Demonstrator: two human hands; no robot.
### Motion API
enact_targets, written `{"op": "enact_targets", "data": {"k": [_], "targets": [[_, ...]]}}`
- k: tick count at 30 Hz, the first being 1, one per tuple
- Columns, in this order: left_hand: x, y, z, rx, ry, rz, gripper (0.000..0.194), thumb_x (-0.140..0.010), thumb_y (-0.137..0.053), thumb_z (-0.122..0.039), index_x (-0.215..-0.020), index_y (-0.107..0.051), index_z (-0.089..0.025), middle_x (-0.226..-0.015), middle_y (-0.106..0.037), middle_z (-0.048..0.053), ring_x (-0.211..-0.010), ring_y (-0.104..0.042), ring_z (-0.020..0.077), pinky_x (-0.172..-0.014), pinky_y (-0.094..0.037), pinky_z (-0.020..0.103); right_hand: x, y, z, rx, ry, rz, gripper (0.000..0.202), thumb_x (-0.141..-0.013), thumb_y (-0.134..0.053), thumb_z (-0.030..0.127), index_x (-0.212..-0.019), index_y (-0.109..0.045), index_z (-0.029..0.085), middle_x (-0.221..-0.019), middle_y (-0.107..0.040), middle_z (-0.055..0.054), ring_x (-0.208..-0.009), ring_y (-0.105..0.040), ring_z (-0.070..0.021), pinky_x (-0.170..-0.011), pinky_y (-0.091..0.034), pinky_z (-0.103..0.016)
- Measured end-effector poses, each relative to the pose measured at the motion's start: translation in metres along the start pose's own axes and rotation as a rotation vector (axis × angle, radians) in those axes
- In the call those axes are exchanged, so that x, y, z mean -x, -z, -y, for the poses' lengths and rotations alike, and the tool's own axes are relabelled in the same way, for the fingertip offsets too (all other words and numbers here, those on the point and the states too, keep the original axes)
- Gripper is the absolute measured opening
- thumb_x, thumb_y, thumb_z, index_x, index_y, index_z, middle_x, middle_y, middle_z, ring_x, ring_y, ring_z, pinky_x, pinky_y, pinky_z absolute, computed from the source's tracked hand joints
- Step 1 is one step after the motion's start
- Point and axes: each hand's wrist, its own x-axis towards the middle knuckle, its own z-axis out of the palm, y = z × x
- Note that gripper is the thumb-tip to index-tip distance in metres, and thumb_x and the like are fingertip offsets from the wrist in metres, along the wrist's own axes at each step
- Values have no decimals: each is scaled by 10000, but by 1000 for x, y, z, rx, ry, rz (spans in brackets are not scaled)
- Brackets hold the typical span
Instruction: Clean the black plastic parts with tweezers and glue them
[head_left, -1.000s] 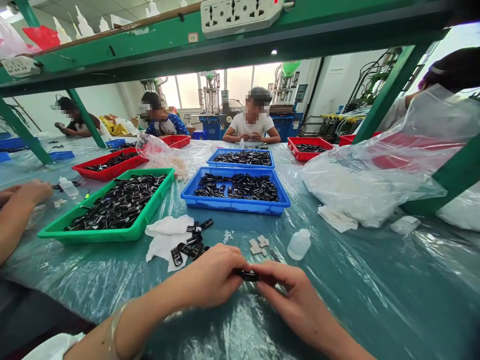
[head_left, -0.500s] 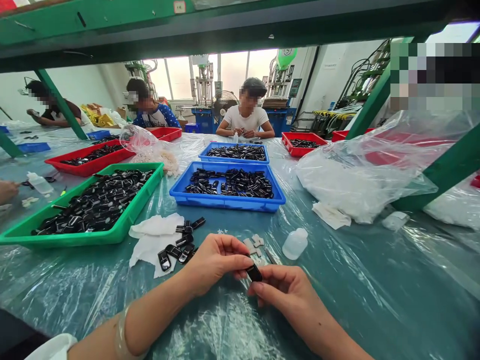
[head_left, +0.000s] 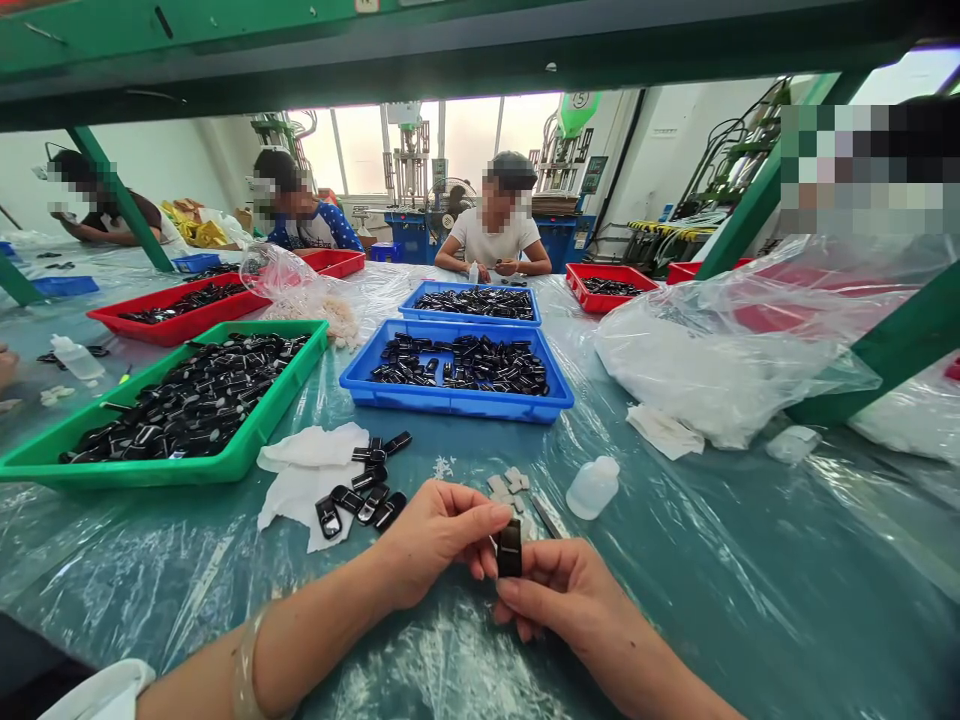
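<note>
A small glossy black plastic part (head_left: pixel 509 550) stands nearly upright between my hands, above the film-covered table. My left hand (head_left: pixel 442 535) pinches its upper left side with thumb and fingers. From the right, my right hand (head_left: pixel 566 590) grips its lower edge, fingers curled in. Just beyond lie small pale pieces (head_left: pixel 508 487), metal tweezers (head_left: pixel 550 515) and a translucent plastic bottle (head_left: pixel 592 488). Left of my hands, several similar black parts (head_left: pixel 371 507) rest on and beside a white cloth (head_left: pixel 289 490).
Blue trays (head_left: pixel 457 405) and a green tray (head_left: pixel 247 455) full of black parts stand ahead. Red trays (head_left: pixel 172 328) sit farther back. A clear plastic bag (head_left: pixel 690 370) lies at right, beside a green post (head_left: pixel 885 345). A green beam (head_left: pixel 450 60) crosses overhead. Co-workers sit across the table.
The black part has turned from a slant to nearly upright, showing its broad face. Both hands still hold it, the left slightly lower. A co-worker's hand at far left has drawn back.
</note>
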Motion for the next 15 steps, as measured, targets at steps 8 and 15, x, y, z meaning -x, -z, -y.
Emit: {"op": "enact_targets", "data": {"k": [8,15], "targets": [[3,-1,0,-69,13,-44,432,-574,-630,-424,-794,-561,-58,-565,-489,-3,-440,-438,-8,-415,-321,92,11,10,5,490,-27,-164,465,-726,-342,491,-955,-520,127,-856,-497,28,-591,-270,185,-531,-182,89],[3,2,0,-59,12,-56,438,-585,-603,-454,-790,-562,-69,-642,-546,20,-436,-436,-3,-383,-302,102,19,22,-3,958,-364,-656,377,-778,-276,438,-962,-499,197,-1042,-424,51,-537,71,124,-499,161,-131]]}}
